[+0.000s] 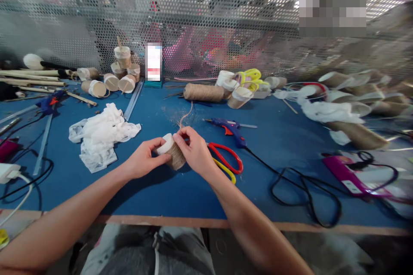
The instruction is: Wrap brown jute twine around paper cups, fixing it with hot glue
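Observation:
A small cardboard-type tube (pixel 177 159), wound with jute twine and with a white band at one end, is tilted just above the table. My left hand (pixel 145 157) is closed around its white end, thumb in front and fingers behind. At the tube's upper right edge, my right hand (pixel 196 149) pinches the jute twine (pixel 186 117), which runs back to a spool of twine (pixel 203 93). The right fingertips are partly hidden. Right of my hands lie scissors (pixel 237 166) with red and yellow handles, partly behind my right wrist, and a blue glue gun (pixel 230 129).
White lace (pixel 103 131) lies bunched at left. Several white-banded tubes (pixel 127 82) stand behind it, beside a phone (pixel 154 62). A black cord (pixel 290 176) loops at right near a purple power strip (pixel 350 176). Perforated metal mesh (pixel 193 21) closes off the back.

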The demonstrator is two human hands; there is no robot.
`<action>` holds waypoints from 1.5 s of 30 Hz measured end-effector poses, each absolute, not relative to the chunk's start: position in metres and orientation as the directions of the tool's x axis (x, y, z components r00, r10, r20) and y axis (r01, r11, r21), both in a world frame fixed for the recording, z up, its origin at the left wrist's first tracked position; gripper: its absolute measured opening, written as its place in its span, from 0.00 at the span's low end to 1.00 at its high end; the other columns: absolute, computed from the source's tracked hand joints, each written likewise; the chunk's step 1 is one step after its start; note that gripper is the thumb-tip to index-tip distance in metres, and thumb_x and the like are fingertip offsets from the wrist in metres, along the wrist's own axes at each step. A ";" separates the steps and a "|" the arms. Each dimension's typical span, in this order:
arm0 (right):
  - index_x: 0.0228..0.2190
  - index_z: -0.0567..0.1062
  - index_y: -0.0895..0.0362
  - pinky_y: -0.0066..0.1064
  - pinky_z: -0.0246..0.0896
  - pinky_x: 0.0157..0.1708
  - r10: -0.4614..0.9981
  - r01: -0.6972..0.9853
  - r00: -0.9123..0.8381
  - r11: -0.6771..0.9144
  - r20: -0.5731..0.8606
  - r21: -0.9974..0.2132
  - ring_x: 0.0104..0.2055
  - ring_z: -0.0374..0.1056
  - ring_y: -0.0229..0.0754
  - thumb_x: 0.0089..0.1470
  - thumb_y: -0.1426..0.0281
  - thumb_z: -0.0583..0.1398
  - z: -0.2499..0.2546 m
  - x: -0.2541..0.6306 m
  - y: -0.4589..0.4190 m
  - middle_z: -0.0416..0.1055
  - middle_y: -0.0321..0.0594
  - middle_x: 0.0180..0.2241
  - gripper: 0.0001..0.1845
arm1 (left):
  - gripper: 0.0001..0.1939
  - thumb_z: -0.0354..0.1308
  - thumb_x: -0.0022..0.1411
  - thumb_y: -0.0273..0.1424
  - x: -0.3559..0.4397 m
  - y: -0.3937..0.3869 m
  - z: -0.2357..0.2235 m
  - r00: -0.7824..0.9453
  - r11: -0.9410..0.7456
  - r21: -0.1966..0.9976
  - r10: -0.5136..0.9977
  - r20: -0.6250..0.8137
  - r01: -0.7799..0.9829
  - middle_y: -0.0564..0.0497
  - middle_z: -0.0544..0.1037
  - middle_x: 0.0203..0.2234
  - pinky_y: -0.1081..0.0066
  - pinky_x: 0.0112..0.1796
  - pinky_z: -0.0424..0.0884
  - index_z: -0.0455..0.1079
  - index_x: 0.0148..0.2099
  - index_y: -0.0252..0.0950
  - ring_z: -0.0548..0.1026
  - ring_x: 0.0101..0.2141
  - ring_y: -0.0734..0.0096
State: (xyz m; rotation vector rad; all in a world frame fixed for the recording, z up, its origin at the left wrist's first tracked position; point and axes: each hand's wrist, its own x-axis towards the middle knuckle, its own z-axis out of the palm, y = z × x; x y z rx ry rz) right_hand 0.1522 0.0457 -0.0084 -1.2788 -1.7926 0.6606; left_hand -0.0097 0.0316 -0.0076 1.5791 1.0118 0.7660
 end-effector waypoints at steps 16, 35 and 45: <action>0.32 0.70 0.61 0.39 0.60 0.41 0.926 0.815 0.285 -0.097 0.249 -0.572 0.38 0.68 0.46 0.55 0.63 0.52 0.021 0.239 0.082 0.71 0.47 0.32 0.13 | 0.10 0.60 0.48 0.33 -0.015 0.033 -0.009 0.434 0.140 0.990 0.891 -0.134 0.018 0.57 0.67 0.23 0.76 0.30 0.60 0.64 0.31 0.33 0.64 0.26 0.77; 0.45 0.67 0.58 0.41 0.63 0.40 0.904 0.886 0.358 -0.407 -0.232 -0.221 0.43 0.65 0.43 0.55 0.66 0.55 0.005 0.281 0.095 0.65 0.44 0.46 0.16 | 0.09 0.61 0.48 0.31 -0.021 0.036 -0.010 0.469 0.195 0.977 0.873 -0.136 -0.081 0.57 0.67 0.24 0.76 0.32 0.61 0.64 0.30 0.33 0.65 0.27 0.78; 0.34 0.69 0.60 0.29 0.63 0.29 0.965 0.563 0.202 -0.256 -0.169 -0.786 0.27 0.66 0.35 0.53 0.67 0.55 0.018 0.269 0.078 0.68 0.36 0.28 0.08 | 0.08 0.57 0.51 0.33 -0.021 0.039 -0.012 0.448 -0.042 0.991 0.894 -0.021 0.131 0.55 0.67 0.24 0.75 0.30 0.61 0.65 0.30 0.33 0.65 0.27 0.75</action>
